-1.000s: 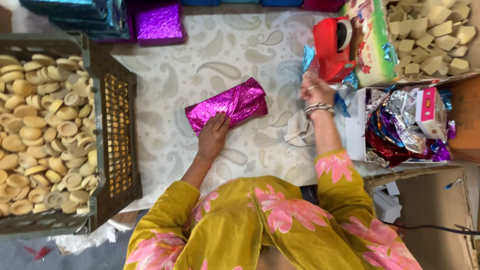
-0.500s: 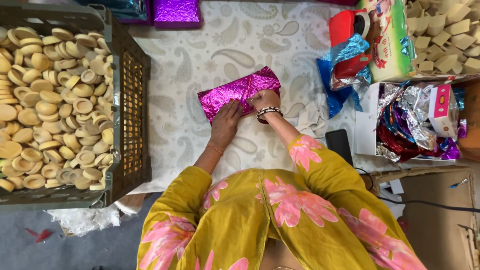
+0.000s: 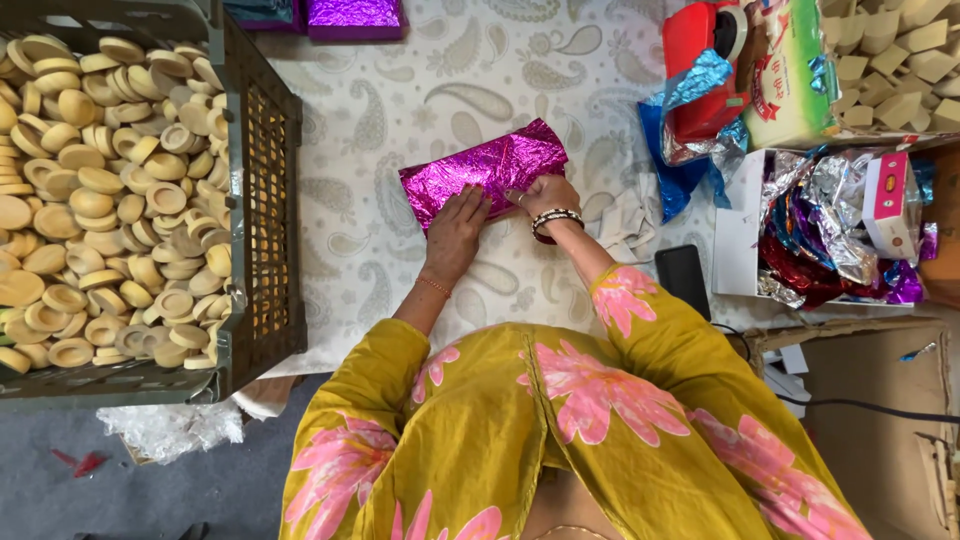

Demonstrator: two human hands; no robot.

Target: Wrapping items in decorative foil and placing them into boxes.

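Head view, looking down at the work surface. One magenta foil-wrapped packet [image 3: 485,170] lies tilted on the paisley-printed cloth [image 3: 400,120], its right end higher in the picture than its left. The left hand [image 3: 458,228] lies flat on the packet's near edge, fingers extended and pressed close together. The right hand [image 3: 543,193] touches the same edge just beside it, fingers curled down onto the foil; whether they pinch a fold cannot be told. The right wrist carries a stack of bangles [image 3: 556,220]; the left wrist carries one thin bracelet [image 3: 434,286].

To the left stands one dark plastic crate [image 3: 262,200] heaped with round tan discs [image 3: 100,200], too many to count. At the top edge one purple foil-covered box [image 3: 355,17] shows in part. To the right stands one red tape dispenser [image 3: 705,65] among crumpled blue foil [image 3: 680,150], one white box [image 3: 735,240] filled with mixed coloured foil sheets [image 3: 830,230], and one carton of tan blocks [image 3: 895,60]. One black phone [image 3: 683,280] lies near the right forearm.
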